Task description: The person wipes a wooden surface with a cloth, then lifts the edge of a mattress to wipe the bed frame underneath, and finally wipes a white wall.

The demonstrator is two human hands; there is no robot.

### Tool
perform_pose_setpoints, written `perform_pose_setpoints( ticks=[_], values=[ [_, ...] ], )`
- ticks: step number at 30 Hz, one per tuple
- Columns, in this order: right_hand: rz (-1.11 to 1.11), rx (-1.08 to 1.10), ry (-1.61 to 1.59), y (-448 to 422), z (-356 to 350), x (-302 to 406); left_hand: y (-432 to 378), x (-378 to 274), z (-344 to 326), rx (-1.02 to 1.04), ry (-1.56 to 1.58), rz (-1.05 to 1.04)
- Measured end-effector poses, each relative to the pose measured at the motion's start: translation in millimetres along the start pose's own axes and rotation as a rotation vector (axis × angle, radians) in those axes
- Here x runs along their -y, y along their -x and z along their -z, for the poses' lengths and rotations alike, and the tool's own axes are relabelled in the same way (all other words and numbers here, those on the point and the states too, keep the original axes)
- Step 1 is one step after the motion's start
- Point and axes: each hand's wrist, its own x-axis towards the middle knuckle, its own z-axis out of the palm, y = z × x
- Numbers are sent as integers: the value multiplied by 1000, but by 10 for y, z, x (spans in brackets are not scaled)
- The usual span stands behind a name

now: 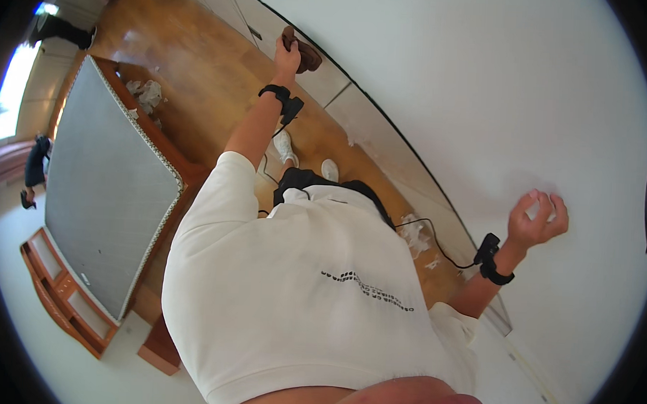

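Note:
My left hand (288, 57) is shut on a crumpled brown cloth (308, 59) at the upper middle. The cloth lies over the front of a low, glossy, pale cabinet (329, 77), just below its dark edge line. Out to the right, my right hand (539, 219) holds nothing; its fingers are loosely curled and apart. It is over a broad white surface (468, 100) with a faint reddish reflection beside it; whether it touches cannot be told. Each wrist wears a black strap with a small device and a cable.
A grey bed base (113, 176) with a wooden frame stands left, its headboard (65, 288) beyond. Plastic scraps (147, 94) and more wrapping (417, 236) lie on the wooden floor (199, 61). One person (37, 159) bends beyond the bed; another person's dark-clad legs (65, 31) show upper left.

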Motion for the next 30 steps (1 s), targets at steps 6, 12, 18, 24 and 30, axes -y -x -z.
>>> perform_pose_setpoints(
  ticks=[6,12,18,24,30],
  values=[
    [87,-172,-119,-1366,-557,812,-459,505,-121,-257,366,212],
    [70,-218,39,-2068,-828,1036,183,585,-732,26,505,432],
    [32,-270,173,-1932,-940,890,614,442,-826,188,929,851],
    [38,-318,194,-1946,-955,925,-765,343,-215,-89,973,680],
    [45,-345,208,-1920,-945,907,-848,-290,102,-146,964,542]
  ],
)
